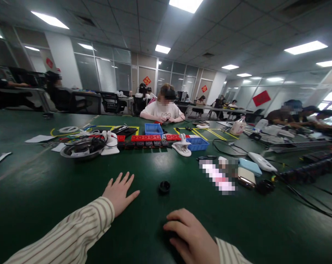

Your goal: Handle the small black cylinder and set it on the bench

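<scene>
I have the small black round piece (164, 187) near the middle of my view, resting on the green worktop (144, 227) and touched by neither hand. Taking it as the clock's centre, my left hand (119, 194) lies at nine o'clock, its grip spread, palm down. My right hand (189, 234) is at five o'clock with its fingers curled; its underside is in shadow, so I can't tell whether the grip pinches anything.

Further out, the white clip stand (182, 146) sits at one o'clock, the metal bowl (75, 156) of cables at ten, and the cream case (246, 178) at three. A co-worker (164, 106) sits opposite, at twelve.

To handle the piece well, I'd come in low from five o'clock, put thumb and forefinger on opposite sides of its rim, and squeeze lightly. It looks small enough to skid if nudged, so the left hand could steady it from nine.
</scene>
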Motion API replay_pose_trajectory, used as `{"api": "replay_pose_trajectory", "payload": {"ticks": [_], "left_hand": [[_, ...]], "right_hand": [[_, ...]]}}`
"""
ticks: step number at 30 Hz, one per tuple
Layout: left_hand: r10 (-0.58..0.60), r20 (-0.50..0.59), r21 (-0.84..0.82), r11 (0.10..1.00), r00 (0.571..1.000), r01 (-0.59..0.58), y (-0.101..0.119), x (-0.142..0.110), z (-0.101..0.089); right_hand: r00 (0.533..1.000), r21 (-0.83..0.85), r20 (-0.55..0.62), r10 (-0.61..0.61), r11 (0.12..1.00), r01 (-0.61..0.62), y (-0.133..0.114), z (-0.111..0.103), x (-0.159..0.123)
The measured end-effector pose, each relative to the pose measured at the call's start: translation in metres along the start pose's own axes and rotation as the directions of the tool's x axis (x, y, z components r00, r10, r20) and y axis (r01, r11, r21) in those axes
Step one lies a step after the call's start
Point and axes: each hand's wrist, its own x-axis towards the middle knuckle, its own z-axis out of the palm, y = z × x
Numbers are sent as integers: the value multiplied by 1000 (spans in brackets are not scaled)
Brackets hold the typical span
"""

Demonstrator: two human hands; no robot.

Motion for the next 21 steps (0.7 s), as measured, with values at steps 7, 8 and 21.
{"api": "replay_pose_trajectory", "payload": {"ticks": [7,8,21], "left_hand": [[0,51,40,999,999,-2,-3,0,0],[-4,55,50,999,998,1,-4,1,1],[15,-18,44,999,1000,-14,-15,7,16]], "right_hand": [[842,-378,-393,370,770,-514,81,-83,-173],[794,-410,-457,401,697,-588,99,-98,-194],[298,-143,-774,559,304,-942,268,-181,-175]]}}
